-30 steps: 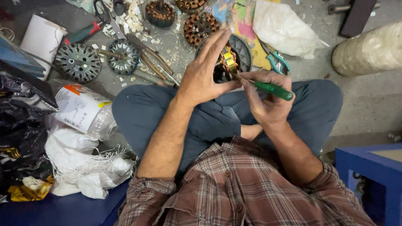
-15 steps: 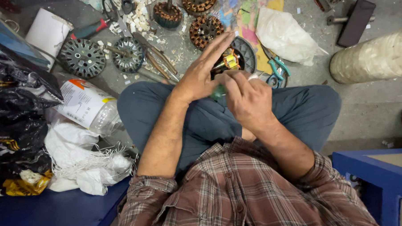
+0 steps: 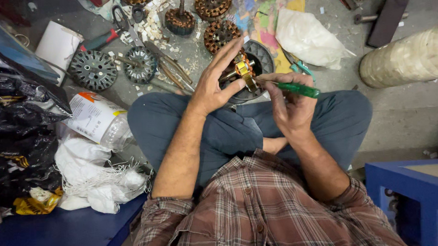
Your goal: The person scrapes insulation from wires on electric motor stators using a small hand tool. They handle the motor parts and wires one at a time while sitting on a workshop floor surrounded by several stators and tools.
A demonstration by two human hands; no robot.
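I sit cross-legged on a concrete floor. My left hand (image 3: pixel 215 84) holds a small wound motor core (image 3: pixel 242 69) with copper wire and yellow insulation above my knees, fingers spread along it. My right hand (image 3: pixel 288 103) grips a green-handled screwdriver (image 3: pixel 295 89), its thin shaft pointing left into the core. Under the core lies a dark round motor cover (image 3: pixel 263 56).
Several copper-wound stators (image 3: pixel 214 3) and grey slotted rotor discs (image 3: pixel 93 70) lie on the floor ahead, with scissors (image 3: pixel 123 17), paper scraps and a white plastic bag (image 3: pixel 308 37). A plastic bottle (image 3: pixel 100 120), white rags (image 3: pixel 92 178) and black bags lie left. A blue stool (image 3: pixel 411 194) stands right.
My right hand has turned so the green screwdriver handle shows again, its tip at the core. The view has shifted slightly; my left hand still holds the core.
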